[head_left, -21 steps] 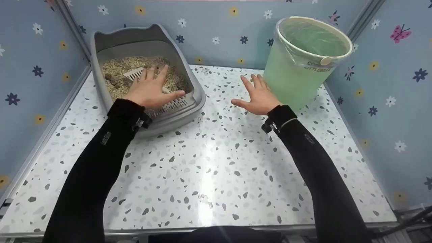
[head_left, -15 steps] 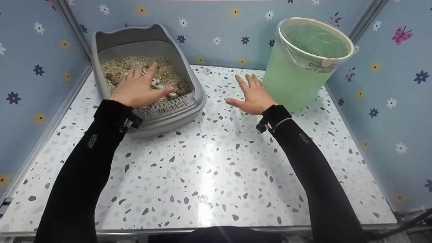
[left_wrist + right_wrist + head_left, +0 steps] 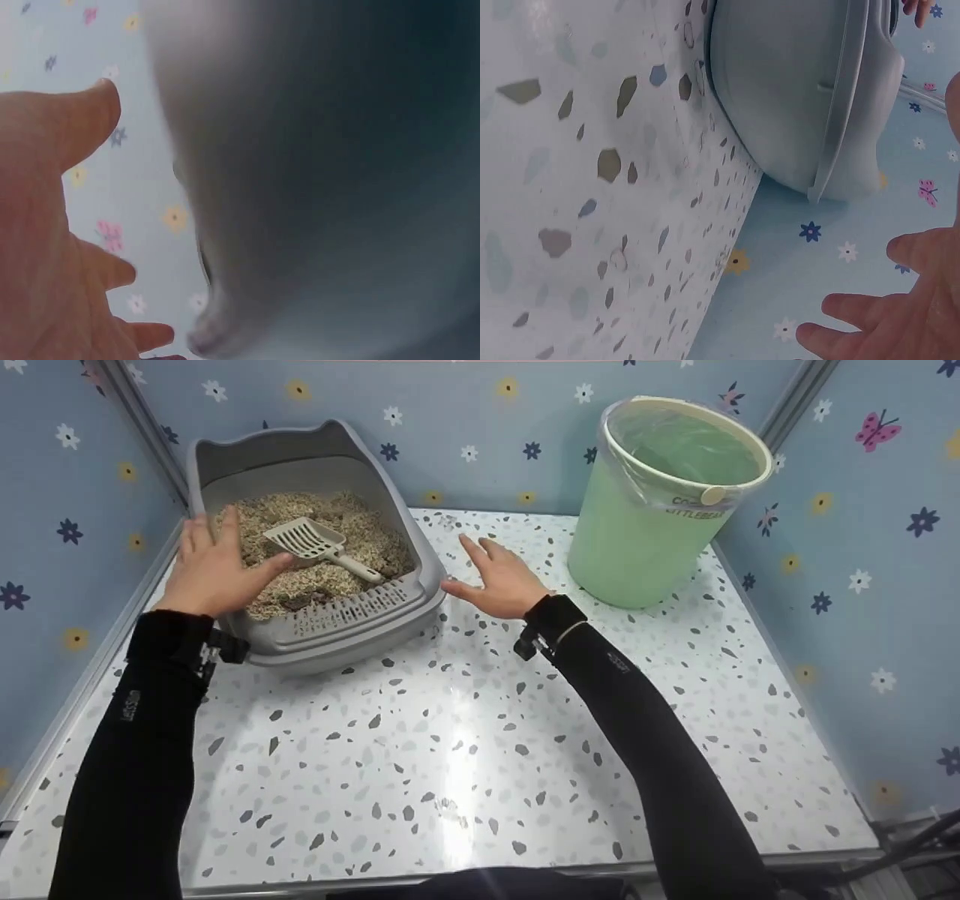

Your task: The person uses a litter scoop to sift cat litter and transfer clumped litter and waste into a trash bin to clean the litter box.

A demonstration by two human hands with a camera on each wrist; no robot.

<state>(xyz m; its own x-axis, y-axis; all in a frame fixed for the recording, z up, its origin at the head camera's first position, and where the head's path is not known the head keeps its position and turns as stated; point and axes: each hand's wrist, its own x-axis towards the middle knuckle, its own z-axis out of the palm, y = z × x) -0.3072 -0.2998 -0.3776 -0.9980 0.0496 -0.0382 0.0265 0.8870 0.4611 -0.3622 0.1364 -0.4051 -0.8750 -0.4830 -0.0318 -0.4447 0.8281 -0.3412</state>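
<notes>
A grey litter box (image 3: 352,634) with a raised back stands at the left of the table. Inside it, a pale slotted litter scoop (image 3: 307,540) lies on tan granular litter (image 3: 337,514) with darker clumps. My left hand (image 3: 210,574) is over the box's left side, fingers spread and holding nothing. In the left wrist view, that hand (image 3: 45,217) appears beside a large blurred grey surface. Just right of the box, my right hand (image 3: 502,577) hovers with straight fingers, its thumb close to the box's right rim. The right wrist view shows this hand (image 3: 907,300) holding nothing too.
A light green bin (image 3: 645,540) with a cream rim and a clear plastic liner stands at the back right. The speckled white table (image 3: 450,750) is bordered by blue flower-printed walls (image 3: 480,405).
My left hand has moved left from above the scoop to the box's left side, uncovering the scoop. My right hand has moved left from the bin towards the box.
</notes>
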